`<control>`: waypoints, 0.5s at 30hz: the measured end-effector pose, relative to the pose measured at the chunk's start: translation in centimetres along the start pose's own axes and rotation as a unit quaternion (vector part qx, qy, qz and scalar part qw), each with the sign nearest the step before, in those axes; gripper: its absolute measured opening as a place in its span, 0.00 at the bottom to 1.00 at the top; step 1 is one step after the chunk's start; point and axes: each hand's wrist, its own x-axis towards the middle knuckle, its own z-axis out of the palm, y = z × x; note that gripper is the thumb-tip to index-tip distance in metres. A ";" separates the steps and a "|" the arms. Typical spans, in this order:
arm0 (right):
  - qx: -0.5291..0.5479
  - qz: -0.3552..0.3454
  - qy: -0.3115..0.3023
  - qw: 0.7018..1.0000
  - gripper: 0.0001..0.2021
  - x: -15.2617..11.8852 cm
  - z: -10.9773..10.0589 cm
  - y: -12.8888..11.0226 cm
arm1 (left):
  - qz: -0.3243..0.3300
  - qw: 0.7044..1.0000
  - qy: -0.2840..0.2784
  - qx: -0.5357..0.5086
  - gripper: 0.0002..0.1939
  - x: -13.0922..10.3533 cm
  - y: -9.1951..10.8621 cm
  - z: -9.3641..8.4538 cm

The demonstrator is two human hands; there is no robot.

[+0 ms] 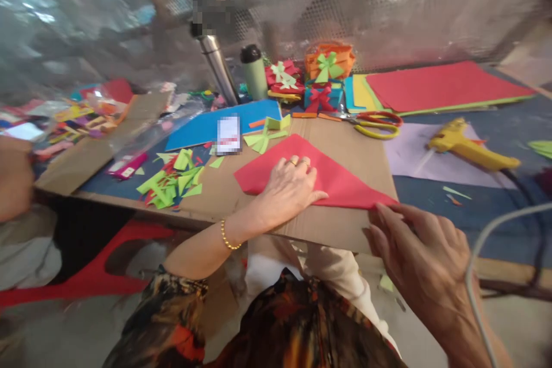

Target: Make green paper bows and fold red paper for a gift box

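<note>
A red sheet of paper (pixel 340 175), which looks folded, lies on a piece of brown cardboard (pixel 241 204) in front of me. My left hand (pixel 291 184) rests on top of it, fingers stretched out and pressing down. At the sheet's right corner, the thumb and fingers of my right hand (pixel 425 250) pinch the paper. Beyond the sheet is a light-green paper bow (pixel 269 132). Green paper scraps (pixel 175 178) are heaped left of my left hand.
Scissors (pixel 377 125) lie at the cardboard's far edge. A yellow glue gun (pixel 472 146) sits on lilac paper (pixel 401 155), its cable near my right arm. Behind stand a steel flask (pixel 218 69), a green bottle (pixel 256 75) and small paper boxes (pixel 330 63). Another person's arm (pixel 15 178) shows at left.
</note>
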 end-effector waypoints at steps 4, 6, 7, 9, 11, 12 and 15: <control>0.023 0.009 -0.009 1.000 0.13 1.4 -0.5 -1.6 | -0.006 1.000 -0.002 0.013 0.25 0.1 -0.1 -0.4; 0.064 -0.032 -0.034 0.997 0.15 2.2 0.0 -2.5 | -0.003 1.000 -0.013 0.021 0.24 0.3 -0.2 -0.7; 0.083 -0.055 -0.045 0.994 0.18 2.4 0.4 -2.9 | -0.002 1.000 -0.017 0.026 0.24 0.3 -0.2 -0.9; 0.102 -0.078 -0.079 0.989 0.28 2.7 1.3 -3.5 | -0.002 0.999 -0.020 0.035 0.22 0.4 -0.2 -1.1; 0.102 -0.070 -0.113 0.986 0.36 2.5 2.0 -3.8 | -0.005 0.999 -0.016 0.043 0.21 0.4 -0.1 -1.1; 0.100 -0.061 -0.129 0.985 0.38 2.3 2.2 -3.7 | -0.006 0.999 -0.011 0.046 0.21 0.4 -0.1 -1.1; 0.094 -0.044 -0.166 0.981 0.37 1.5 1.9 -3.3 | -0.008 0.999 0.000 0.050 0.21 0.4 -0.2 -0.8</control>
